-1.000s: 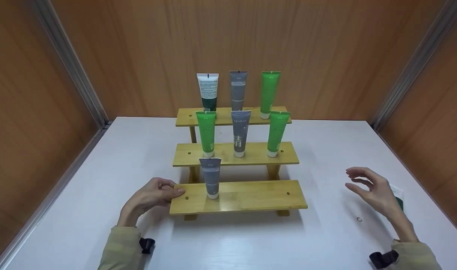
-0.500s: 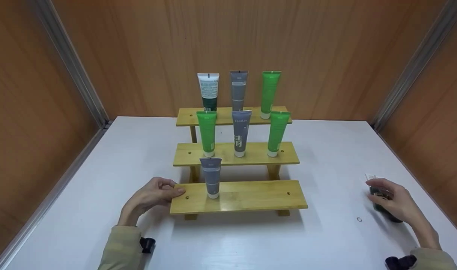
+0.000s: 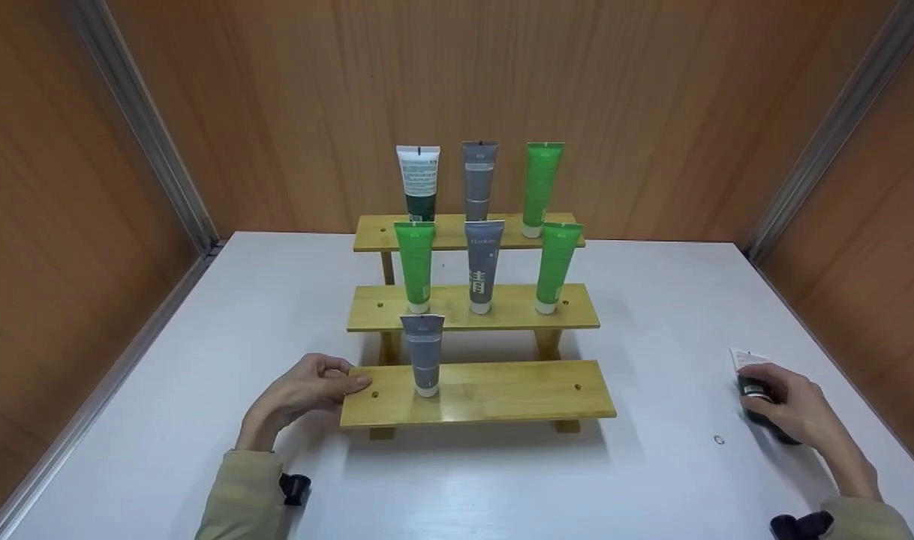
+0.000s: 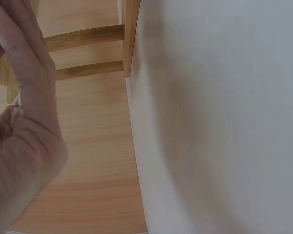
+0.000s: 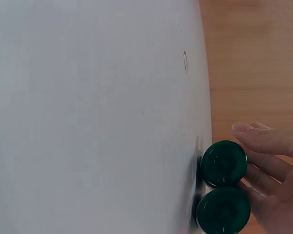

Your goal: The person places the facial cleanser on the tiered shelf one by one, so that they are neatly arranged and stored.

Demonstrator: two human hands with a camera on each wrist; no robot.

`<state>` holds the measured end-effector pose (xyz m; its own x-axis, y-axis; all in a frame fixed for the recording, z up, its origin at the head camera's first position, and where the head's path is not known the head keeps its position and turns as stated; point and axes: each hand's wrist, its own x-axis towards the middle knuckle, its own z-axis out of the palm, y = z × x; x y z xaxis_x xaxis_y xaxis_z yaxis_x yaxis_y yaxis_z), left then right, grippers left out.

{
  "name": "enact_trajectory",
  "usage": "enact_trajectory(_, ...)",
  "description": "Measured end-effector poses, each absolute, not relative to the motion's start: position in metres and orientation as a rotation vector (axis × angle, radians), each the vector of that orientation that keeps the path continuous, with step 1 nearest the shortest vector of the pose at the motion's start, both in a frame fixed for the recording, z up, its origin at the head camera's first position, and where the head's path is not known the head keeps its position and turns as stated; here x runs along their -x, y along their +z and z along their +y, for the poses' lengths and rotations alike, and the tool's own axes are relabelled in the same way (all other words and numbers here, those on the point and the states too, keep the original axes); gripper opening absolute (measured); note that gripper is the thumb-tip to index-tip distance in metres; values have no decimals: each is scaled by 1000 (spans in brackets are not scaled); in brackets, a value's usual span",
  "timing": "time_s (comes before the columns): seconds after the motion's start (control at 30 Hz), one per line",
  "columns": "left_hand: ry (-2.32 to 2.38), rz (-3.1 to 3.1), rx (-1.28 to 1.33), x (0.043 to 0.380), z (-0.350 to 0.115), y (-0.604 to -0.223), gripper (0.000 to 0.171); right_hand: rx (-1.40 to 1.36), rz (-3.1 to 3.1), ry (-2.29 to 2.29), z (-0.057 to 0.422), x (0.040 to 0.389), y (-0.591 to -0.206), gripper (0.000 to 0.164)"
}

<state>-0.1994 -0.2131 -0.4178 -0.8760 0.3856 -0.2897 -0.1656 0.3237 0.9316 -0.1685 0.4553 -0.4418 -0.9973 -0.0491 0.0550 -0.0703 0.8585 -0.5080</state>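
My left hand (image 3: 303,390) pinches the left end of the lowest shelf of a three-tier wooden display stand (image 3: 502,394), thumb on top. In the left wrist view the left hand (image 4: 29,107) is beside the stand's legs. At the far right, my right hand (image 3: 798,405) holds a white and dark green squeeze tube (image 3: 753,386) lying on the table, fingers curled over it. Two dark green caps, an upper one (image 5: 224,163) and a lower one (image 5: 223,210), sit side by side by the right hand (image 5: 276,180) in the right wrist view.
A grey tube (image 3: 425,356) stands on the lowest shelf. Two green tubes and a grey tube (image 3: 483,266) stand on the middle one. The top shelf bears a white and dark green tube (image 3: 419,180), a grey and a green one. A small ring (image 3: 719,439) lies on the table.
My right hand has moved right and down onto the lying tube, and its fingers have closed around it. The left hand has stayed on the shelf.
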Motion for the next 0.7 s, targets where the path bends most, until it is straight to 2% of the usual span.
enact_trajectory(0.37,1579,2134,-160,199,-212,-417,21,-127,-2860,1021,447,169,-444,45)
enact_trajectory(0.7,1562,2138,-147,200,-212,-416,21,24,-2889,964,444,172,-441,46)
